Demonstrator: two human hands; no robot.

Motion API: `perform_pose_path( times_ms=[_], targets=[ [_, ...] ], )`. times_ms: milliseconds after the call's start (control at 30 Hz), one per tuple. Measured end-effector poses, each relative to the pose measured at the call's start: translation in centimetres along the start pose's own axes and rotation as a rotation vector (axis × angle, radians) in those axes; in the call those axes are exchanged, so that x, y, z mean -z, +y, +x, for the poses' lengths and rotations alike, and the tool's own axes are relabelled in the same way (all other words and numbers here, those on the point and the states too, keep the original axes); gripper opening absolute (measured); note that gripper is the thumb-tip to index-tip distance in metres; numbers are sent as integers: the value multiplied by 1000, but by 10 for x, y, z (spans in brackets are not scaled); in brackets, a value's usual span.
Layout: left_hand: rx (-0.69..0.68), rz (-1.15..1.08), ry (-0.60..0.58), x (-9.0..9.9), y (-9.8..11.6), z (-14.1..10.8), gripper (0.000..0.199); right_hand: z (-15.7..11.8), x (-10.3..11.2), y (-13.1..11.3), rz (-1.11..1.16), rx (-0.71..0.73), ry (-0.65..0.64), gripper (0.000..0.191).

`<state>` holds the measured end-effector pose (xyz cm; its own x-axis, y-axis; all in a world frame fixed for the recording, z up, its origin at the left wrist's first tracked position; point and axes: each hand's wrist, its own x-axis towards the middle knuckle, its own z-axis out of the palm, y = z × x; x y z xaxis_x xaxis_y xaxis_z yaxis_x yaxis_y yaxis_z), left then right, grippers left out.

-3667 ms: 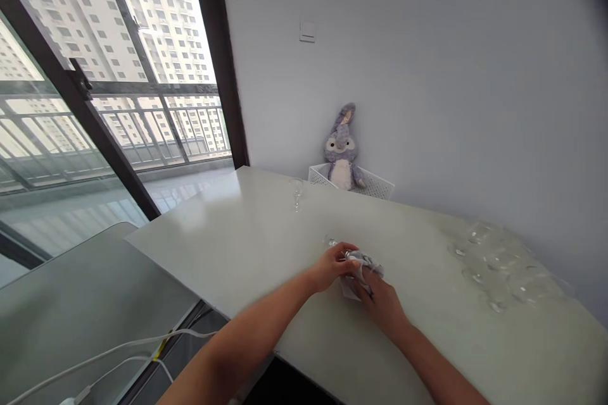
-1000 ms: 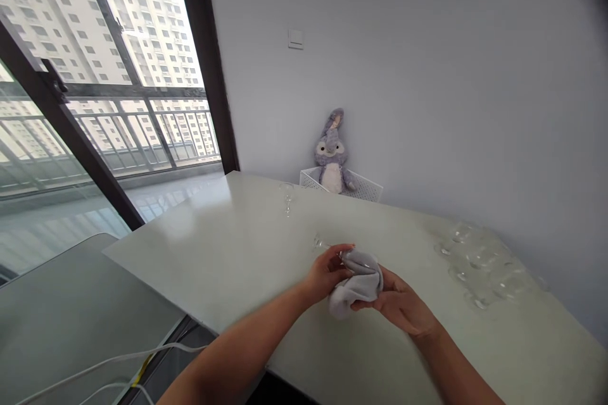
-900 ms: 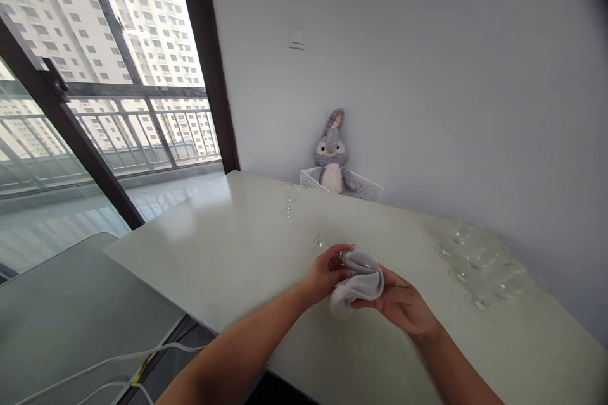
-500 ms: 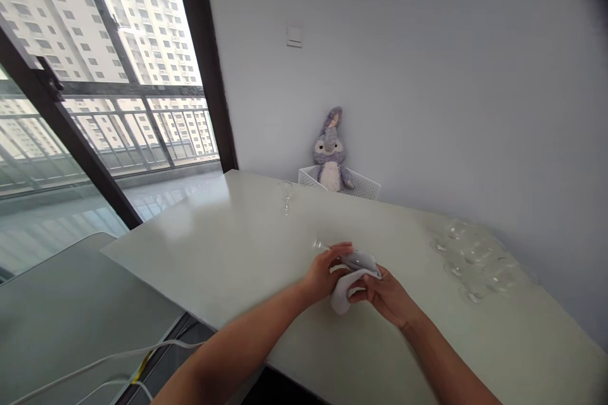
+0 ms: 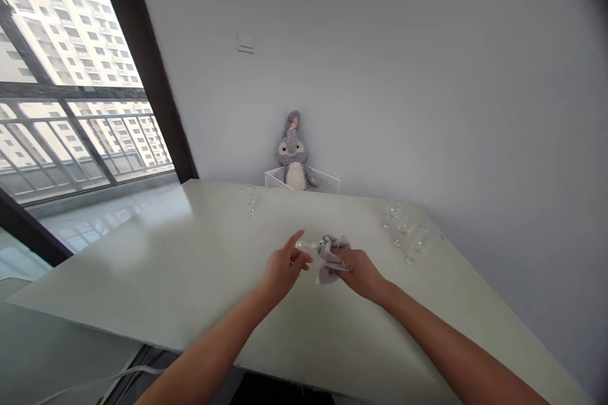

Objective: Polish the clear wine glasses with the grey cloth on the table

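My right hand (image 5: 357,269) grips a light grey cloth (image 5: 327,256) wrapped around a clear stemmed glass (image 5: 308,245). The bowl of that glass is hidden by the cloth, while its stem and foot stick out to the left. My left hand (image 5: 286,266) is beside the foot of the glass, thumb and fingers apart, with nothing held between them. Both hands are above the pale table (image 5: 228,278).
One clear stemmed glass (image 5: 252,202) stands at the back left of the table. Several clear glasses (image 5: 406,228) are grouped at the back right. A grey plush rabbit (image 5: 295,158) sits in a white basket (image 5: 327,183) behind the table's far edge.
My left hand has let go of the glass and opened. The cloth is now wrapped around the glass in my right hand. The view has turned right.
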<state>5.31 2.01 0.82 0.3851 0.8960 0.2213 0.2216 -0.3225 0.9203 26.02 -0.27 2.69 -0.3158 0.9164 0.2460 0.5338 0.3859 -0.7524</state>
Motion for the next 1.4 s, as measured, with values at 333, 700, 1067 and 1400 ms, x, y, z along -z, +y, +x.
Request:
perform_pose_path(
  times_ms=[333,700,1067,1400],
  targets=[
    [-364,725,-182,-9,11,11,28,-28,1,-17,645,-369,-79,29],
    [-282,487,-523,-28,14,21,41,-56,21,2,276,-79,-10,16],
    [-99,221,-965,-8,9,11,47,-54,26,-23,254,91,-286,15],
    [-341,567,-519,-5,18,-5,40,-63,-5,-36,511,-139,-67,23]
  ],
)
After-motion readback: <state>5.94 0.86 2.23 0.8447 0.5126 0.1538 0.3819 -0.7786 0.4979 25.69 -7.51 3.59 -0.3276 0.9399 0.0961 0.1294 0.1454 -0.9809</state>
